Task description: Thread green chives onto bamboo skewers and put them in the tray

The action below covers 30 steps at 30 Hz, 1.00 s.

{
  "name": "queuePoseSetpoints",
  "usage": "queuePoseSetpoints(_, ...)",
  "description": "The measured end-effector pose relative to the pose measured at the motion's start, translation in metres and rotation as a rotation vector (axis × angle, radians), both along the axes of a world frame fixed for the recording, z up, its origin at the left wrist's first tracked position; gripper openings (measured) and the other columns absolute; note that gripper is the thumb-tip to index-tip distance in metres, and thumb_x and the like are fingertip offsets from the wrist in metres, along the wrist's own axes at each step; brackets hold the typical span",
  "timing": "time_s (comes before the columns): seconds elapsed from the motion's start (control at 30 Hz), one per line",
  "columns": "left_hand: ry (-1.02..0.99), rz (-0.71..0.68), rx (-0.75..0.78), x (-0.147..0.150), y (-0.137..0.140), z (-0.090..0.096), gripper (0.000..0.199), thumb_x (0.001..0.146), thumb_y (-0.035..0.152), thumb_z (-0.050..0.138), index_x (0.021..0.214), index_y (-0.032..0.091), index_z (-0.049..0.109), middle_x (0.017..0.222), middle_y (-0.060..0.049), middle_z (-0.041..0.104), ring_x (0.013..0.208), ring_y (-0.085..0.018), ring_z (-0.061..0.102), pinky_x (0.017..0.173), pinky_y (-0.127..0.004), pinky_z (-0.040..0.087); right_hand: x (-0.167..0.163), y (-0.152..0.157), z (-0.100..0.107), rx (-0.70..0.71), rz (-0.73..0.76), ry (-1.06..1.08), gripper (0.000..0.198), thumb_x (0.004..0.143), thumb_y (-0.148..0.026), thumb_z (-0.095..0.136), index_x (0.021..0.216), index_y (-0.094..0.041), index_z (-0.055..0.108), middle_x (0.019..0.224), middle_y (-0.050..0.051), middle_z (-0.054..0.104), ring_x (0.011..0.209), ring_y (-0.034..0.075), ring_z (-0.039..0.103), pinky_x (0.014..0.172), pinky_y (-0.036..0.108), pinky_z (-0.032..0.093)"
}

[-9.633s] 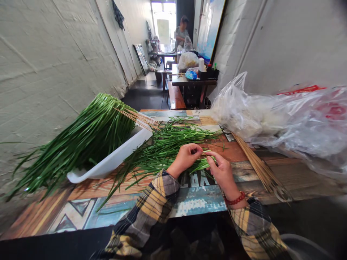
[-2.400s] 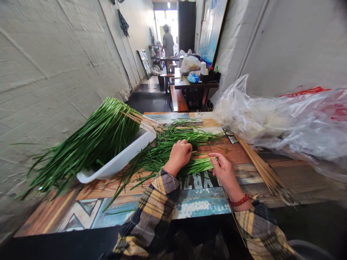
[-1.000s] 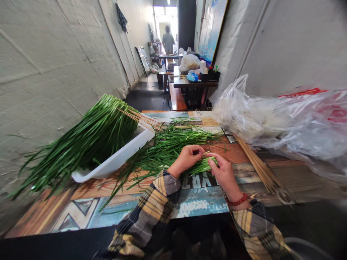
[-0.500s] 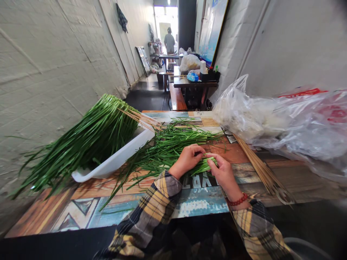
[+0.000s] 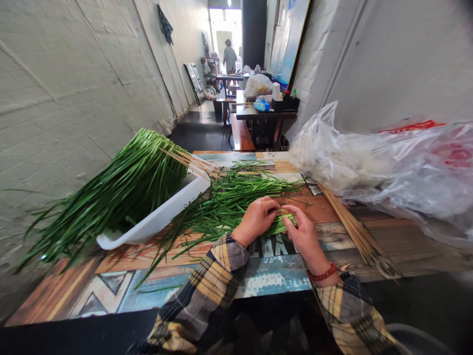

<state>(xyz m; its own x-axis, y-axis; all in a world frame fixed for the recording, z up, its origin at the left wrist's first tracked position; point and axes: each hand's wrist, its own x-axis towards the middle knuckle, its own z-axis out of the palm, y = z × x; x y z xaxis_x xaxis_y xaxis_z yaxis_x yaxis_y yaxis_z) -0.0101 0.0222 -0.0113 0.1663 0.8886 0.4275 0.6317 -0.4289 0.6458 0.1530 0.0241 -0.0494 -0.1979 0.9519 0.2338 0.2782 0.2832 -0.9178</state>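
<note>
1. wood-print tabletop [image 5: 273,283] fills the foreground of a narrow, white-walled room; far beyond the white tray [image 5: 155,222], a person [image 5: 229,58] stands near the bright doorway.
2. the white tray carries a large green bundle [image 5: 121,182], its leaves spilling out past the tray's left end, with thin sticks [image 5: 190,161] lying by the tray's far end.
3. just right of the tray, loose green stalks [image 5: 236,195] are spread about; further right of it, the small bunch [image 5: 290,218] of pale-ended stalks sits between the hands.
4. left hand [image 5: 258,219]: fingertips drawn together beside the small bunch; i cannot tell whether they grip anything. right hand [image 5: 305,234]: thumb and forefinger clamped on the pale ends.
5. step in hand, as i judge it: fingertip work at those ends. the next move seems to call for a light pinch, keeping them level without bruising.
6. long axis of the small bunch: roughly side to side, pale ends pointing right, away from the tray, the greener part running left towards it and out of sight at the left hand.
</note>
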Motion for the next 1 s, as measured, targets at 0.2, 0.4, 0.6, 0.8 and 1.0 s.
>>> queuePoseSetpoints(0.2, 0.01, 0.061, -0.066, -0.001, 0.001, -0.002, 0.014, 0.078, 0.01, 0.055, 0.078, 0.015, 0.068, 0.076, -0.003, 0.063, 0.07, -0.012, 0.057, 0.064, -0.022, 0.041, 0.0, 0.001, -0.001, 0.016, -0.016, 0.009, 0.036, 0.083, -0.037, 0.054, 0.114, -0.021, 0.061, 0.06, -0.003, 0.052, 0.047, 0.012, 0.044, 0.048, 0.025, 0.043)
queuePoseSetpoints(0.4, 0.062, 0.002, -0.007, -0.001, 0.0, 0.0, 0.016, 0.081, 0.011, 0.054, 0.079, 0.015, 0.069, 0.078, -0.003, 0.063, 0.073, -0.013, 0.056, 0.066, -0.022, 0.041, 0.0, 0.001, -0.001, 0.008, -0.023, 0.01, 0.033, 0.082, -0.037, 0.054, 0.11, -0.021, 0.061, 0.062, -0.003, 0.054, 0.047, 0.012, 0.046, 0.046, 0.024, 0.042)
queuePoseSetpoints(0.6, 0.161, -0.108, 0.01, 0.001, -0.001, -0.001, 0.019, 0.084, 0.014, 0.052, 0.082, 0.016, 0.07, 0.077, -0.003, 0.062, 0.077, -0.014, 0.057, 0.07, -0.023, 0.042, 0.0, 0.003, -0.006, -0.019, -0.05, 0.051, 0.028, 0.08, -0.039, 0.055, 0.1, -0.02, 0.06, 0.061, -0.004, 0.054, 0.047, 0.01, 0.046, 0.046, 0.023, 0.043)
queuePoseSetpoints(0.8, 0.058, -0.028, -0.063, -0.011, 0.004, 0.001, 0.019, 0.083, 0.011, 0.052, 0.089, 0.016, 0.07, 0.086, -0.005, 0.067, 0.08, -0.014, 0.06, 0.074, -0.024, 0.046, -0.001, 0.004, -0.003, -0.033, -0.056, 0.029, 0.034, 0.081, -0.042, 0.054, 0.104, -0.018, 0.061, 0.065, -0.001, 0.059, 0.05, 0.012, 0.051, 0.048, 0.024, 0.045)
queuePoseSetpoints(1.0, -0.039, 0.062, -0.095, -0.012, 0.006, 0.005, 0.02, 0.082, 0.008, 0.051, 0.087, 0.013, 0.07, 0.085, -0.006, 0.069, 0.079, -0.014, 0.062, 0.075, -0.025, 0.047, -0.001, 0.003, 0.0, -0.036, -0.043, 0.005, 0.038, 0.082, -0.045, 0.051, 0.106, -0.017, 0.063, 0.069, 0.001, 0.063, 0.051, 0.014, 0.055, 0.05, 0.026, 0.045)
